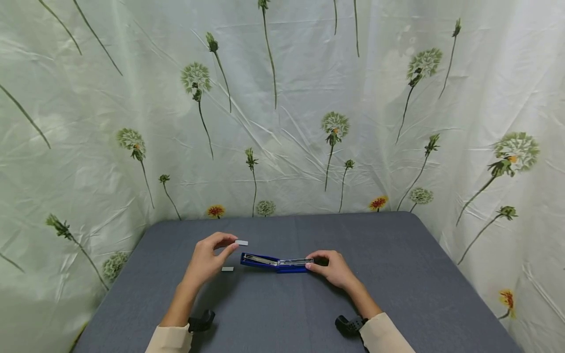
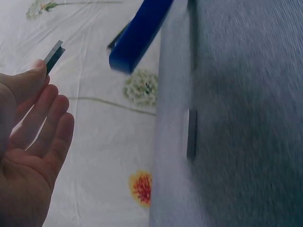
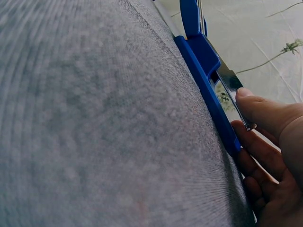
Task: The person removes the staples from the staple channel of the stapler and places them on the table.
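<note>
A blue stapler (image 1: 258,261) lies folded wide open in front of me, its top arm swung out to the left and its metal staple channel facing up. My right hand (image 1: 334,269) grips the stapler's right end, and in the right wrist view the thumb lies on its metal channel (image 3: 229,80). Left of the stapler, my left hand (image 1: 210,256) pinches a short strip of staples (image 2: 55,56) by one end between thumb and fingertips, above the table. A second strip of staples (image 1: 227,268) rests on the cloth below that hand.
A grey cloth covers the table (image 1: 282,314). Behind it and along both sides hangs a pale curtain (image 1: 291,127) printed with dandelions. Each wrist wears a black camera band, the left one (image 1: 201,321) and the right one (image 1: 349,325), close over the table.
</note>
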`<act>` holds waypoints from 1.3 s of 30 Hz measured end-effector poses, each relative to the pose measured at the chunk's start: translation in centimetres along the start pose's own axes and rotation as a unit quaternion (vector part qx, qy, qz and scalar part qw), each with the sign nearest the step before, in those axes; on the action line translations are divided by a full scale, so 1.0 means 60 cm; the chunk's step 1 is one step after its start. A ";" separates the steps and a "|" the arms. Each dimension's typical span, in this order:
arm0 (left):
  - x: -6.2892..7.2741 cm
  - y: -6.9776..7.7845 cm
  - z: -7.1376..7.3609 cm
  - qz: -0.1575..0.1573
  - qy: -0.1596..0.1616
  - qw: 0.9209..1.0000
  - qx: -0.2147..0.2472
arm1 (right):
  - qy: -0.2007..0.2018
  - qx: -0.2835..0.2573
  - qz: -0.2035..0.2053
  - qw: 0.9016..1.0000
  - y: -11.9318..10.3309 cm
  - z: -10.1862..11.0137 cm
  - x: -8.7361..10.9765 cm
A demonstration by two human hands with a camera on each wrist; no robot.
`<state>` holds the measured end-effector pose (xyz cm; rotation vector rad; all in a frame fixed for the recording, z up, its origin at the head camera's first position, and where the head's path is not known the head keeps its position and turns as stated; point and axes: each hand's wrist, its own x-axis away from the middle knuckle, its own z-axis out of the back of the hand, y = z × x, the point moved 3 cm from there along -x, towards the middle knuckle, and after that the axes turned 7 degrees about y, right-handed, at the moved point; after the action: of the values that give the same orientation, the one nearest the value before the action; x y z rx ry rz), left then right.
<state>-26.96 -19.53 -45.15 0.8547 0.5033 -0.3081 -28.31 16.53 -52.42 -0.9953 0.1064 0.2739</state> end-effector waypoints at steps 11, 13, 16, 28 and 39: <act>0.017 -0.037 0.030 0.014 0.008 1.000 -0.017 | 0.001 0.003 -0.006 1.000 0.001 -0.001 0.000; 0.020 -0.043 0.034 0.016 0.007 1.000 -0.022 | 0.001 0.004 -0.007 1.000 0.001 -0.001 0.000; 0.023 -0.052 0.041 0.016 0.005 1.000 -0.025 | 0.005 0.002 -0.004 1.000 0.000 -0.001 0.001; 0.030 -0.074 0.068 0.012 0.002 0.998 -0.054 | 0.006 -0.008 -0.005 1.000 0.003 0.003 -0.001; 0.037 -0.089 0.073 0.032 -0.017 0.995 -0.094 | 0.002 0.002 -0.006 1.000 0.006 -0.001 -0.003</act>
<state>-26.21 -26.38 -47.33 0.6806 0.4645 -0.2129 -28.58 16.61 -52.71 -0.9920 0.1046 0.2610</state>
